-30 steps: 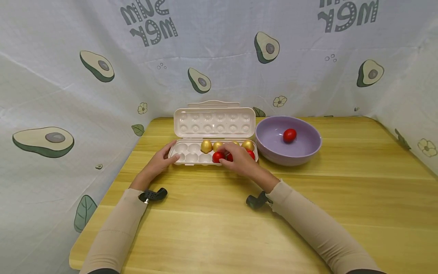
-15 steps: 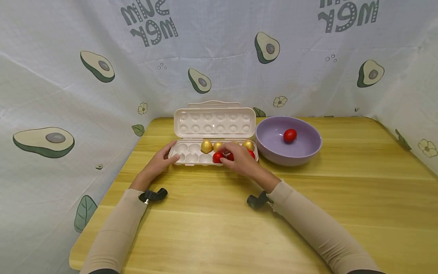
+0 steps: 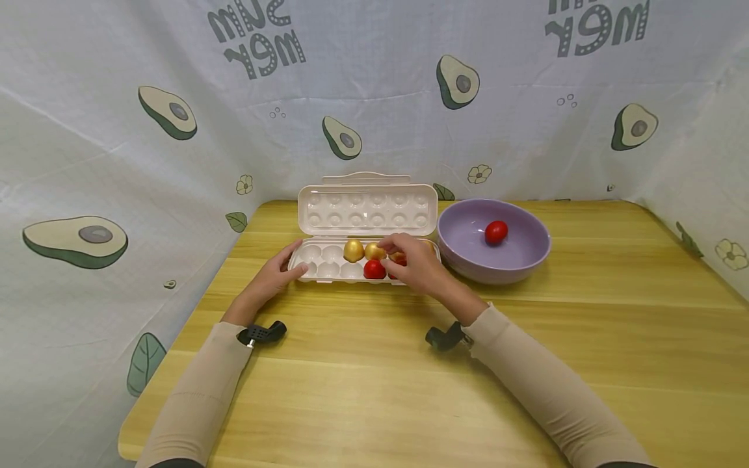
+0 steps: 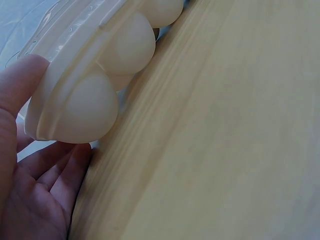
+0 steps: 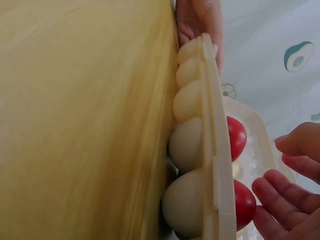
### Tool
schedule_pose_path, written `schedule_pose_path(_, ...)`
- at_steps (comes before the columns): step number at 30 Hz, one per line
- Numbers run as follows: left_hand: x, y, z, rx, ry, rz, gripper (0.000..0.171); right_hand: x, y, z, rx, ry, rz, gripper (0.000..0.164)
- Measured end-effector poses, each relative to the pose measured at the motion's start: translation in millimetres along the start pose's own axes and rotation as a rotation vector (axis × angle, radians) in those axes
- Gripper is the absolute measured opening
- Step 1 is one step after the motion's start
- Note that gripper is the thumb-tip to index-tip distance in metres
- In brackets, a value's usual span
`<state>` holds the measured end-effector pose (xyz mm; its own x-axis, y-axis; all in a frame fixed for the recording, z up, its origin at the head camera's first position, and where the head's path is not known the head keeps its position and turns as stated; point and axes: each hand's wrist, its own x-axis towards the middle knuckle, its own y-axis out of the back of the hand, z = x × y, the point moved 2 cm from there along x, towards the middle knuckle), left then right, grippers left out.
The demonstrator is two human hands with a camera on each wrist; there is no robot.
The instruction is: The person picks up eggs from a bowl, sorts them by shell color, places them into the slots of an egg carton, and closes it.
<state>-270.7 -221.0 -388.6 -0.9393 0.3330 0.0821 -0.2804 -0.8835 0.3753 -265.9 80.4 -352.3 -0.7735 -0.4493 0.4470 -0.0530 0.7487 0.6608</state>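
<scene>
A white plastic egg carton (image 3: 329,270) lies with its lid raised at the table's far side. My left hand (image 3: 270,281) holds its left end, the thumb (image 4: 25,82) over the rim and the other fingers curled behind and below. Golden eggs (image 3: 354,250) sit in the back row of cups, and red eggs (image 3: 374,269) in the front row. Over the carton's right part hovers my right hand (image 3: 418,265), its fingers spread with nothing between them. In the right wrist view, its fingertips are close to a red egg (image 5: 244,202). The hand hides the rightmost cups.
To the right of the carton stands a purple bowl (image 3: 494,268) with one red egg (image 3: 496,232) in it. The carton's lid (image 3: 367,209) stands up behind the cups. Behind the wooden table (image 3: 351,390) hangs a white cloth printed with avocados.
My right hand has let go of a red egg in the front row. It has risen slightly and moved right, its fingers parted. The left hand has stayed in place.
</scene>
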Motion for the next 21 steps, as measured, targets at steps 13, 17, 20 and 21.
schedule_pose_path(13,-1.9,-0.2,1.8,-0.031,-0.007,-0.019,0.066,1,28,3,0.052,-0.06,0.026,0.025)
schedule_pose_path(17,-1.5,-0.1,1.7,-0.035,-0.011,-0.023,0.066,0,38,4,0.045,-0.077,0.047,0.026)
schedule_pose_path(20,-1.6,0.1,1.9,-0.042,-0.012,-0.022,0.066,0,45,4,0.051,-0.082,0.07,0.026)
schedule_pose_path(21,-1.6,0.0,1.9,-0.041,-0.011,-0.021,0.066,1,48,4,0.045,-0.085,0.078,0.026)
